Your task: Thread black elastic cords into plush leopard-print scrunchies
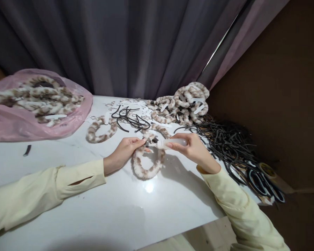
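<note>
A brown-and-white furry loop [147, 171] hangs from my left hand [127, 150], whose thumb and fingers pinch it near its top, by a dark end piece. My right hand [192, 148] grips a translucent white squeeze bottle [181, 142] lying sideways. The bottle's narrow tip points left, at the dark end of the loop close to my left fingertips. Whether the tip touches it I cannot tell. Just behind the held loop, another furry loop [161, 129] is partly hidden. One more furry ring [101, 129] with a white tag lies to the left.
A pink plastic bag [78, 120] of furry loops stands at the left. Black cords [132, 120] and small metal clasps lie mid-table. Furry loops [191, 101] are piled at the back right, near a heap of black cords [225, 139] and scissors [261, 183]. Behind hangs a grey curtain [107, 45].
</note>
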`<action>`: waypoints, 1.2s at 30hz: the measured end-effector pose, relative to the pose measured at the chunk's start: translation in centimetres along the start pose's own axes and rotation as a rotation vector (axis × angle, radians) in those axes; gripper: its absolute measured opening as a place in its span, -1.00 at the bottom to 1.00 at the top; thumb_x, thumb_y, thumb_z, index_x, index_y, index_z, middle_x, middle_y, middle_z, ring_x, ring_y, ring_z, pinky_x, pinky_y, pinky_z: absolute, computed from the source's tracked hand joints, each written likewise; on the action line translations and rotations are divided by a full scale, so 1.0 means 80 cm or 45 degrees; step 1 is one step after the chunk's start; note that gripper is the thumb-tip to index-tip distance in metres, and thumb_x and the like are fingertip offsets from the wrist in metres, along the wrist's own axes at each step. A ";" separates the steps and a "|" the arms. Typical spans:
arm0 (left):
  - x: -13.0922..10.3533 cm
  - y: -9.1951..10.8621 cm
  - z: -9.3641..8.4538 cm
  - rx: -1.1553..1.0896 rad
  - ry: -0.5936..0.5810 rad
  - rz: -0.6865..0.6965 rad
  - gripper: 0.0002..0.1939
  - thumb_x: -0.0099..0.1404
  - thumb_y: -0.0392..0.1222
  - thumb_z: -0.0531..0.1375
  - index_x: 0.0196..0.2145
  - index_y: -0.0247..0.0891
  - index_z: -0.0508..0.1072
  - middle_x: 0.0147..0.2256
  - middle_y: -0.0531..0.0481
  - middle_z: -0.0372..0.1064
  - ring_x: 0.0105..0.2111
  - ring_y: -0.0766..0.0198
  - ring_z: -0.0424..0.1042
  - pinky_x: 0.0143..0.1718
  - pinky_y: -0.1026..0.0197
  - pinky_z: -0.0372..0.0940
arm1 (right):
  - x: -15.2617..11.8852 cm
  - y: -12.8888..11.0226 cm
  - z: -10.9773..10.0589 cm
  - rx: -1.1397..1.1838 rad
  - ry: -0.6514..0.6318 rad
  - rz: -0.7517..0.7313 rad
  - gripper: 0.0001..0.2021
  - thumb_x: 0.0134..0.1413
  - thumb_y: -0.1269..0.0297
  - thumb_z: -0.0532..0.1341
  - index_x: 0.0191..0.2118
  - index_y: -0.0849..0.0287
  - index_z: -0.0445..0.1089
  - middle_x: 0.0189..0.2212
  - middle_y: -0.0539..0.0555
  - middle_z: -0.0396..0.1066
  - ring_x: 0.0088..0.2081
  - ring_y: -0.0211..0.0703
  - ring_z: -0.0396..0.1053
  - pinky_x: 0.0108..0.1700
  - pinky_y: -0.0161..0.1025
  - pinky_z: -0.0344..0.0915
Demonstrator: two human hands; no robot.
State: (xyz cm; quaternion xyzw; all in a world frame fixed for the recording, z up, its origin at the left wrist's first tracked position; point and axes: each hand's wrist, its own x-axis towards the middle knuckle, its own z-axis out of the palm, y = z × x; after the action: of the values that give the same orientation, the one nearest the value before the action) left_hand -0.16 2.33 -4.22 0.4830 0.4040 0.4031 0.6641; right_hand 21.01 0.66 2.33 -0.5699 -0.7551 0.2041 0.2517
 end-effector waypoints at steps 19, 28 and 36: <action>0.001 -0.002 -0.001 0.008 0.000 0.009 -0.68 0.12 -0.02 0.23 -0.49 -0.40 0.44 -0.49 -0.10 0.46 -0.52 0.33 0.36 -0.47 0.33 0.20 | 0.002 0.000 0.002 0.117 -0.077 0.015 -0.61 -0.08 -0.02 0.22 -0.44 0.29 0.48 -0.58 0.01 0.32 -0.56 -0.33 0.14 -0.51 -0.34 0.01; 0.000 -0.001 0.000 -0.030 -0.006 -0.055 -0.68 0.11 -0.01 0.23 -0.47 -0.40 0.43 -0.48 -0.14 0.48 -0.55 0.30 0.38 -0.56 0.32 0.22 | 0.013 0.032 -0.032 0.932 0.248 0.160 -0.72 -0.05 0.08 0.22 -0.49 0.23 0.34 -0.66 -0.07 0.11 -0.67 -0.41 -0.07 -0.64 -0.35 -0.08; -0.002 0.004 0.001 0.018 -0.034 -0.055 -0.68 0.10 -0.01 0.23 -0.52 -0.38 0.42 -0.52 -0.09 0.46 -0.57 0.33 0.36 -0.61 0.35 0.19 | 0.033 0.071 -0.041 1.226 0.251 0.383 -0.77 -0.01 0.15 0.18 -0.26 0.16 0.36 -0.30 0.07 0.40 -0.32 -0.22 0.35 -0.27 -0.31 0.31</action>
State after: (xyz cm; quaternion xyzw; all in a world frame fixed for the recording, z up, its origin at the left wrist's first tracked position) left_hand -0.21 2.27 -3.85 0.4843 0.4081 0.3795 0.6745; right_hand 26.76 4.80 1.94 -0.5081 -0.4578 0.5080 0.5236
